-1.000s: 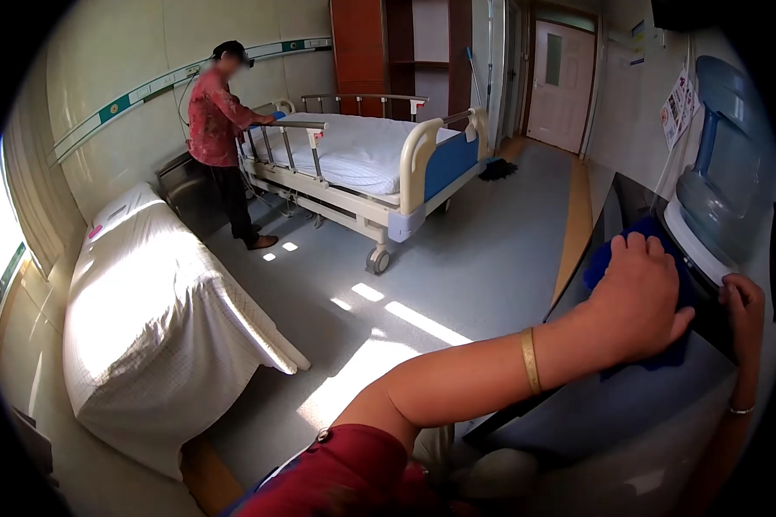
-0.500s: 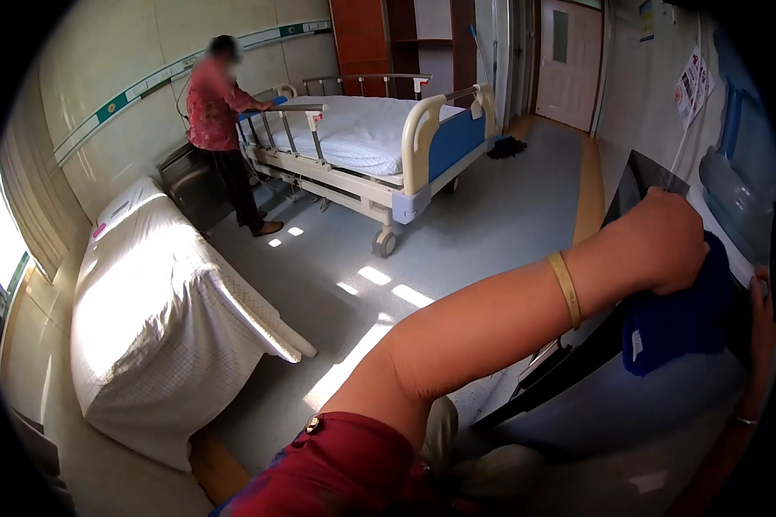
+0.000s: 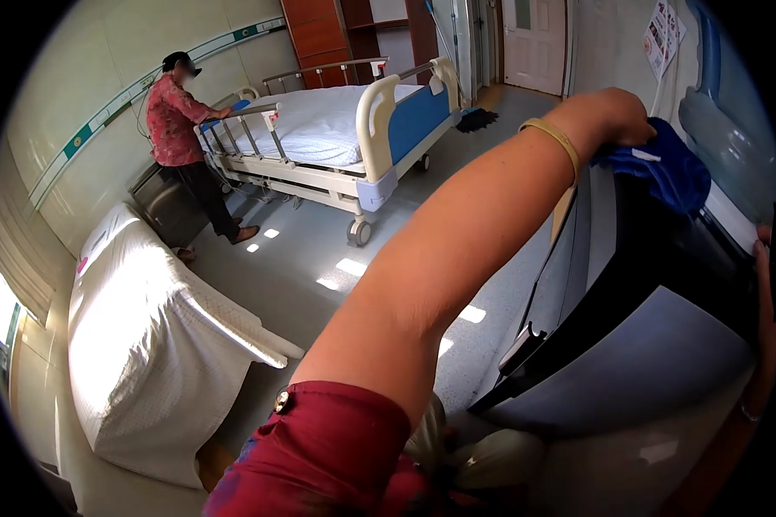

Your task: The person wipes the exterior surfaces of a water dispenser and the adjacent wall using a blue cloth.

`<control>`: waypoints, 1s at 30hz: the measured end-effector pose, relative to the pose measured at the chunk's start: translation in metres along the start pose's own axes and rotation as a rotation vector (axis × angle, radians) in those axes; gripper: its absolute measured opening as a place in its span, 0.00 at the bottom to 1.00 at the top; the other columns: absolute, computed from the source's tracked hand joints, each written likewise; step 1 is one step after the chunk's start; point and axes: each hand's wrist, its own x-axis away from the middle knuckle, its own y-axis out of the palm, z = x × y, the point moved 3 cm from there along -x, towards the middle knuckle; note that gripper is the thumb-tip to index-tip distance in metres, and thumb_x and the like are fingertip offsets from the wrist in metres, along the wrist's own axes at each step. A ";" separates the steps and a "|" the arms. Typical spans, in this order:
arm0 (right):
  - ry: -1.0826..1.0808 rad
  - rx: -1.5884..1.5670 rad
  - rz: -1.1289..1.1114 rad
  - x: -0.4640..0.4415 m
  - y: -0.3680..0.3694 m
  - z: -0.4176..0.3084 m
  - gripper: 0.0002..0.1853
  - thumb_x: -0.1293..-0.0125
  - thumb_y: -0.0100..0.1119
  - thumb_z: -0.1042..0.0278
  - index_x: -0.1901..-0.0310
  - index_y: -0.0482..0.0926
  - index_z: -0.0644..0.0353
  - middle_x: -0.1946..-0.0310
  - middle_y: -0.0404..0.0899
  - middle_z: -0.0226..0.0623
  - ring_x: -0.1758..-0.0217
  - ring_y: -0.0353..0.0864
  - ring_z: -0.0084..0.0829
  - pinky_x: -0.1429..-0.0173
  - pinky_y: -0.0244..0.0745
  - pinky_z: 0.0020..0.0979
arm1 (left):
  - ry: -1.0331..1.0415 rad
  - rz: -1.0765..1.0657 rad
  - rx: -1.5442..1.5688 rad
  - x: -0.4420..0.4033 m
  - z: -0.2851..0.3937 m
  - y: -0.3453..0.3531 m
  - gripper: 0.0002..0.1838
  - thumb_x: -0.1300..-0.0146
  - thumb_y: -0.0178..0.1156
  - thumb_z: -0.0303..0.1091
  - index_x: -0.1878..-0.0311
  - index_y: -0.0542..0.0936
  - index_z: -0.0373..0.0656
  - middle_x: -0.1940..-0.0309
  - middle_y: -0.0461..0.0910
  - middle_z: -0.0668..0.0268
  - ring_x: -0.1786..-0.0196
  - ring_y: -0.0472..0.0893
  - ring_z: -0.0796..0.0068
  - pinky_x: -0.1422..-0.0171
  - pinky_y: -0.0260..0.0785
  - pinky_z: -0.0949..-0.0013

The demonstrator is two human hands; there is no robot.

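My left hand (image 3: 622, 117), on the arm with a gold bracelet and a red sleeve, is closed on a dark blue cloth (image 3: 668, 168). The cloth hangs over the top far edge of a black and grey water dispenser (image 3: 638, 353). Behind the cloth stands a large clear blue water bottle (image 3: 729, 159) on a white rim. At the far right edge, my right hand (image 3: 761, 250) is beside the dispenser's top; its fingers are mostly cut off and dark, so their grip is unclear.
A person (image 3: 174, 116) in a red patterned shirt leans on the rail of a hospital bed (image 3: 302, 129). A bed under a white cover (image 3: 147, 345) stands at the left. A mop (image 3: 477, 119) is near the door (image 3: 533, 47). A printed sheet (image 3: 663, 41) hangs on the wall.
My left hand has moved up and away to the dispenser's far edge, drawing the blue cloth off the nearer top surface. The view has shifted, and my right hand sits nearer the frame's edge.
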 end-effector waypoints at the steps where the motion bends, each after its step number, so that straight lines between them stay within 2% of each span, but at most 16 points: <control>1: 0.006 0.001 0.003 0.001 0.002 0.000 0.20 0.29 0.42 0.59 0.40 0.66 0.59 0.42 0.67 0.39 0.35 0.63 0.30 0.31 0.56 0.32 | -0.005 -0.003 -0.026 -0.010 -0.004 0.002 0.23 0.36 0.47 0.48 0.54 0.80 0.37 0.56 0.78 0.48 0.51 0.77 0.52 0.43 0.66 0.62; 4: 0.109 -0.040 0.072 0.003 0.001 -0.017 0.19 0.28 0.39 0.62 0.41 0.67 0.61 0.44 0.69 0.39 0.36 0.66 0.30 0.32 0.58 0.31 | -0.013 -0.020 0.062 -0.041 -0.021 0.014 0.22 0.37 0.50 0.48 0.56 0.81 0.38 0.57 0.79 0.49 0.52 0.78 0.54 0.44 0.66 0.62; 9: -0.126 0.070 -0.094 -0.015 -0.030 -0.107 0.20 0.31 0.41 0.61 0.55 0.76 0.72 0.56 0.77 0.51 0.52 0.76 0.45 0.46 0.67 0.36 | 0.025 -0.008 0.047 -0.067 -0.038 0.022 0.22 0.38 0.52 0.49 0.60 0.82 0.38 0.61 0.80 0.50 0.56 0.80 0.55 0.48 0.69 0.60; 10: -0.167 0.042 -0.045 -0.015 -0.028 -0.108 0.14 0.34 0.46 0.68 0.57 0.76 0.72 0.60 0.78 0.52 0.57 0.77 0.46 0.52 0.70 0.37 | 0.028 0.007 0.031 -0.071 -0.040 0.022 0.23 0.38 0.52 0.50 0.61 0.83 0.38 0.62 0.81 0.50 0.57 0.80 0.54 0.49 0.70 0.60; 11: -0.161 0.044 -0.044 -0.014 -0.027 -0.106 0.14 0.34 0.46 0.68 0.57 0.76 0.72 0.60 0.78 0.52 0.57 0.77 0.46 0.52 0.70 0.37 | 0.033 0.004 0.031 -0.081 -0.045 0.026 0.23 0.38 0.52 0.50 0.61 0.83 0.38 0.62 0.81 0.50 0.57 0.80 0.54 0.49 0.70 0.60; 13: -0.209 0.036 -0.020 -0.014 -0.027 -0.103 0.15 0.33 0.45 0.67 0.57 0.76 0.72 0.60 0.78 0.51 0.57 0.77 0.45 0.51 0.70 0.36 | 0.001 0.065 0.073 -0.095 -0.056 0.029 0.22 0.50 0.59 0.48 0.62 0.82 0.39 0.61 0.80 0.49 0.56 0.80 0.52 0.51 0.71 0.60; 15: -0.171 0.037 -0.034 -0.012 -0.028 -0.109 0.15 0.33 0.45 0.67 0.57 0.76 0.72 0.60 0.78 0.51 0.58 0.77 0.46 0.51 0.70 0.36 | -0.004 0.058 0.099 -0.106 -0.063 0.033 0.21 0.50 0.59 0.47 0.61 0.82 0.39 0.59 0.79 0.49 0.55 0.79 0.52 0.50 0.71 0.60; 17: -0.133 0.043 -0.044 -0.013 -0.028 -0.109 0.15 0.33 0.44 0.67 0.57 0.76 0.72 0.60 0.78 0.51 0.58 0.77 0.46 0.52 0.70 0.36 | -0.116 0.132 0.068 -0.123 -0.074 0.040 0.20 0.48 0.58 0.46 0.62 0.82 0.39 0.58 0.79 0.49 0.54 0.79 0.51 0.49 0.70 0.60; 21: -0.168 0.039 -0.035 -0.013 -0.027 -0.105 0.15 0.33 0.44 0.67 0.57 0.76 0.72 0.60 0.78 0.51 0.58 0.77 0.45 0.52 0.70 0.36 | -0.032 0.208 -0.077 -0.129 -0.093 0.052 0.19 0.45 0.56 0.44 0.59 0.81 0.39 0.58 0.79 0.49 0.53 0.78 0.49 0.49 0.70 0.60; 23: -0.202 0.052 -0.023 -0.012 -0.026 -0.111 0.15 0.32 0.44 0.67 0.57 0.76 0.72 0.60 0.78 0.51 0.58 0.77 0.44 0.52 0.70 0.36 | -0.165 0.222 0.101 -0.098 -0.090 0.044 0.19 0.41 0.52 0.42 0.55 0.79 0.38 0.60 0.78 0.46 0.53 0.77 0.47 0.50 0.71 0.59; 25: 0.128 -0.071 -0.002 -0.009 -0.024 -0.119 0.16 0.32 0.45 0.65 0.57 0.76 0.71 0.60 0.78 0.52 0.57 0.78 0.44 0.51 0.70 0.38 | -0.170 0.268 0.129 -0.089 -0.094 0.054 0.19 0.38 0.50 0.43 0.53 0.77 0.37 0.60 0.78 0.43 0.53 0.76 0.44 0.50 0.70 0.58; 28: -0.011 0.054 0.042 -0.003 -0.020 -0.097 0.15 0.31 0.43 0.65 0.55 0.75 0.69 0.59 0.77 0.49 0.56 0.77 0.40 0.49 0.69 0.34 | -0.576 0.507 1.262 -0.057 -0.105 0.089 0.21 0.35 0.48 0.45 0.53 0.76 0.34 0.55 0.77 0.45 0.51 0.76 0.46 0.51 0.68 0.55; 29: -0.026 0.084 0.053 -0.003 -0.019 -0.090 0.15 0.31 0.42 0.65 0.54 0.74 0.68 0.59 0.76 0.47 0.55 0.76 0.39 0.49 0.68 0.33 | -0.555 0.519 1.448 -0.071 -0.128 0.125 0.22 0.35 0.48 0.46 0.57 0.76 0.32 0.61 0.78 0.49 0.56 0.77 0.49 0.53 0.68 0.55; 30: -0.029 0.105 0.062 -0.002 -0.017 -0.086 0.15 0.30 0.41 0.65 0.54 0.74 0.67 0.58 0.76 0.46 0.55 0.76 0.37 0.48 0.68 0.31 | -0.464 0.428 1.588 -0.056 -0.121 0.133 0.19 0.35 0.49 0.47 0.64 0.76 0.37 0.69 0.77 0.55 0.63 0.76 0.55 0.58 0.67 0.57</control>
